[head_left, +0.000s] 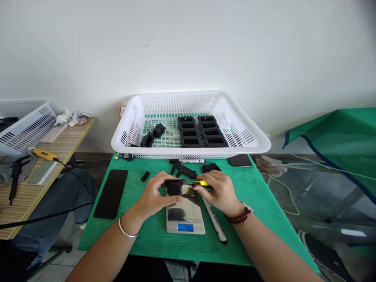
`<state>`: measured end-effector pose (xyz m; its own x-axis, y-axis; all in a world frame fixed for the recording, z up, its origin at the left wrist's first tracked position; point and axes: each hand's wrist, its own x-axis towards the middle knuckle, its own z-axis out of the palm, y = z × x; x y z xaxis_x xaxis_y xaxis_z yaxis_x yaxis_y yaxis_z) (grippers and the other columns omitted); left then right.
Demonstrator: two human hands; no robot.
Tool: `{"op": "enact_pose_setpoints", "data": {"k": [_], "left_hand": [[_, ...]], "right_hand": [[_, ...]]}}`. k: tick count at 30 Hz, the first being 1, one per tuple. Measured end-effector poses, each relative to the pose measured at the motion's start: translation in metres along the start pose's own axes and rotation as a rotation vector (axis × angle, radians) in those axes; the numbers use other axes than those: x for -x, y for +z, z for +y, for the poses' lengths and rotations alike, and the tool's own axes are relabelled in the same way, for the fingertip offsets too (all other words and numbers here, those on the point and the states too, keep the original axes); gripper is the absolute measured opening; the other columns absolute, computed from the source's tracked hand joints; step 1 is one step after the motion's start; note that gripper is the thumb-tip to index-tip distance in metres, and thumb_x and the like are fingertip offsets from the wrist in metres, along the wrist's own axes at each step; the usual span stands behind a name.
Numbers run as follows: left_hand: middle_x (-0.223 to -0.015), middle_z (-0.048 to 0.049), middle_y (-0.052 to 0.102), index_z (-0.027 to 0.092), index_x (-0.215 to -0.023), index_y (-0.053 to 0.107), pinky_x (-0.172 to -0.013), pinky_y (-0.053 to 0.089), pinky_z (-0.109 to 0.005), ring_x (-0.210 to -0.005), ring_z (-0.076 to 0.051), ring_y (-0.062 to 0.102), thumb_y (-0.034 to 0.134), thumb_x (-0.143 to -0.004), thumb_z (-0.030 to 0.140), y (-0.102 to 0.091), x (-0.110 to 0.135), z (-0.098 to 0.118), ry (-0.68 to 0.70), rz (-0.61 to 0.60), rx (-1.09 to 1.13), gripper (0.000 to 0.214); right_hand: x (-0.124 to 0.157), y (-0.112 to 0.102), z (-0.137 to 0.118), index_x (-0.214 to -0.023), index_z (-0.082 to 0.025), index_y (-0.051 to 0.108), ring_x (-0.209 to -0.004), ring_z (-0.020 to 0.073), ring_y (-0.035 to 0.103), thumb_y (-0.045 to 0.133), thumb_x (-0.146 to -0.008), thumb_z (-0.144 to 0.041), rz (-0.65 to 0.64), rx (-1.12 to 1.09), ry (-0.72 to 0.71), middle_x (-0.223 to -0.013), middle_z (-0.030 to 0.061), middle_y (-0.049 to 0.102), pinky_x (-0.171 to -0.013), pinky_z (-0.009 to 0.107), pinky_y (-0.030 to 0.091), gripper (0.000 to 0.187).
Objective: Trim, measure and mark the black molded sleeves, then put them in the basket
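My left hand (pixel 154 196) grips a small black box-shaped part (pixel 175 188) between thumb and fingers, above a silver digital scale (pixel 185 214) with a lit blue display. In my right hand (pixel 219 191) is a yellow-handled utility knife (pixel 203 183), its dark front end pointing left at the part's edge. Whether the blade touches the part, I cannot tell. Beneath my right hand a white marker (pixel 216 223) lies slanted beside the scale. Black calipers (pixel 184 170) rest just beyond my hands, with a dark crumpled-looking piece (pixel 210 167) to their right.
A white plastic basket (pixel 190 151) at the back holds several black rectangular frames (pixel 190 133) and loose black parts (pixel 159 130). A black phone (pixel 111 194) lies left on the green table. Another person's leg (pixel 58 211) is beside a wooden bench (pixel 67 145) at left.
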<state>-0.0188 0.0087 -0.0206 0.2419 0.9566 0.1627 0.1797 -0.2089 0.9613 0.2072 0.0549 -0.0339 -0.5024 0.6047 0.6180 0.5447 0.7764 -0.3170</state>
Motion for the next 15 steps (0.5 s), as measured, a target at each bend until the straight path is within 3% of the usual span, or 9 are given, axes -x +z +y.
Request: {"op": "enact_pose_setpoints", "data": {"k": [7,15], "left_hand": [[-0.086,-0.0036,0.057,0.02,-0.099,0.067,-0.07,0.045,-0.029,-0.079,-0.017,0.055,0.079,-0.068,0.04,-0.0011,-0.0002,-0.0026,0.0,0.039,-0.009,0.039],[-0.084,-0.0036,0.062,0.022,-0.103,0.066,-0.068,0.045,-0.03,-0.076,-0.017,0.055,0.078,-0.07,0.038,-0.0016,-0.0005,0.0023,0.146,0.047,-0.205,0.038]], "right_hand": [[-0.0003,0.0017,-0.0009,-0.08,-0.018,0.063,-0.054,0.0137,0.053,0.052,-0.091,-0.044,0.005,0.033,0.009,-0.066,0.0043,0.068,-0.056,0.028,0.037,0.031],[-0.0012,-0.0003,-0.0021,-0.079,-0.017,0.063,-0.054,0.0135,0.053,0.052,-0.091,-0.043,0.03,0.029,0.02,-0.063,0.0033,0.066,-0.056,0.027,0.036,0.031]]}}
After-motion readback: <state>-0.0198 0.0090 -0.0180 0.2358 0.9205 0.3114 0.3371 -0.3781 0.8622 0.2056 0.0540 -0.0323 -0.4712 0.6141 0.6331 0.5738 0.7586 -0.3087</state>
